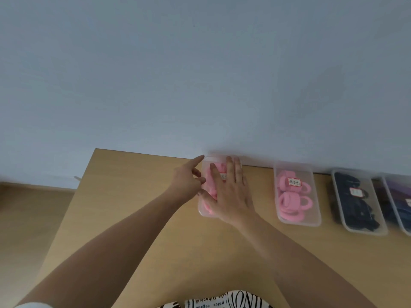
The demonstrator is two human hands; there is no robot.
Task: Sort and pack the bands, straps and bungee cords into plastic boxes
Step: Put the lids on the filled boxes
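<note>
A clear plastic box with pink bands (206, 192) lies at the table's far edge against the wall, its lid on. My right hand (231, 192) lies flat on the lid, fingers straight and spread. My left hand (189, 178) sits at the box's left side, index finger pointing toward the far corner, other fingers loosely bent against the side wall. A second lidded box of pink bands (297, 194) with a red-edged label stands to the right.
Further right stand a lidded box of dark straps (358, 203) and another box of dark items (400, 203) cut by the frame edge. The wooden table (138, 178) ends at the left over a tan floor. A grey wall rises behind.
</note>
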